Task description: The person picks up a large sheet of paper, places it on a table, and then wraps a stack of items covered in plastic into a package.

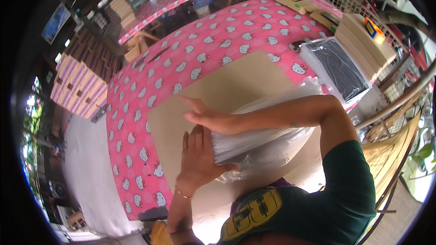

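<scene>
A large brown cardboard sheet (247,70) lies on a pink table, and a pile of clear plastic film or bags (268,143) is spread over its near right part. My left hand (198,156) rests flat at the left edge of the plastic, fingers stretched out and thumb apart over the film. Coming across from the right, my right hand (211,119) is just beyond the left one, its forearm lying over the plastic. Its fingers are extended and slightly blurred, and I see nothing gripped in either hand.
At the right end of the pink patterned table (190,54) lies a black panel wrapped in plastic (340,66). Beside it are long cardboard boxes (363,41) with an orange tape dispenser (374,30) on top. Stacked cartons (79,86) stand beyond the table's left edge.
</scene>
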`<state>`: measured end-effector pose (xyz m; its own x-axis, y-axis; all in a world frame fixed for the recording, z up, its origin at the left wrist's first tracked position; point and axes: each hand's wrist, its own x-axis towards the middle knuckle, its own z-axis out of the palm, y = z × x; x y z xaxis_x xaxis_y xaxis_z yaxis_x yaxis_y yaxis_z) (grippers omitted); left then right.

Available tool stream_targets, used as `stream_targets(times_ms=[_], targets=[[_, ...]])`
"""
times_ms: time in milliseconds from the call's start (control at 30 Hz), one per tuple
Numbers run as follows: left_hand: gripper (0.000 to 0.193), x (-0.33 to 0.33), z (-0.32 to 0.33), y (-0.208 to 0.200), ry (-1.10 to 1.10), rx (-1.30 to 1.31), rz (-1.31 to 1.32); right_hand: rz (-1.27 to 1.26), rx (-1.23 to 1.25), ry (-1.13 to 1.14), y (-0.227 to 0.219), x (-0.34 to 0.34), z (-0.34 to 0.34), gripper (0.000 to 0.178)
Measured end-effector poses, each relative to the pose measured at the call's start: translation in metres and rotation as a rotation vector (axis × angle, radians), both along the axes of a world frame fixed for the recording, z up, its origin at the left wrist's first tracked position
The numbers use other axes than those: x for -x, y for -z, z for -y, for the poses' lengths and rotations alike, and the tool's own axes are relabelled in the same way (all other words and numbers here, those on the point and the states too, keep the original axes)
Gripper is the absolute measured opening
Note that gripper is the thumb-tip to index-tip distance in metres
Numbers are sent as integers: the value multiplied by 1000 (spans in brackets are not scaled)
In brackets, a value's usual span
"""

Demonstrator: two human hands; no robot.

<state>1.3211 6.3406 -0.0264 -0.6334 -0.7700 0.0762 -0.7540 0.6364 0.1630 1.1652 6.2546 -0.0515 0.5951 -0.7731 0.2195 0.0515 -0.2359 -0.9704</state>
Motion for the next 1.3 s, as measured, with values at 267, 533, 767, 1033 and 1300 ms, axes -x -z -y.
stream_targets(times_ms=[267,533,767,1033,1300], targets=[[91,4,0,27,42,303,-85,-739,613,-244,-44,17,-18,86],[77,2,-13,22,-25,171,-54,-664,569,19,-125,195,-57,105],[88,8,-13,12,-81,50,-9,-63,-142,417,89,348,-140,128],[113,77,-23,-14,111,240,-69,-131,-378,725,201,306,-148,79],[89,112,-13,17,58,192,53,28,-205,815,193,277,-154,62]])
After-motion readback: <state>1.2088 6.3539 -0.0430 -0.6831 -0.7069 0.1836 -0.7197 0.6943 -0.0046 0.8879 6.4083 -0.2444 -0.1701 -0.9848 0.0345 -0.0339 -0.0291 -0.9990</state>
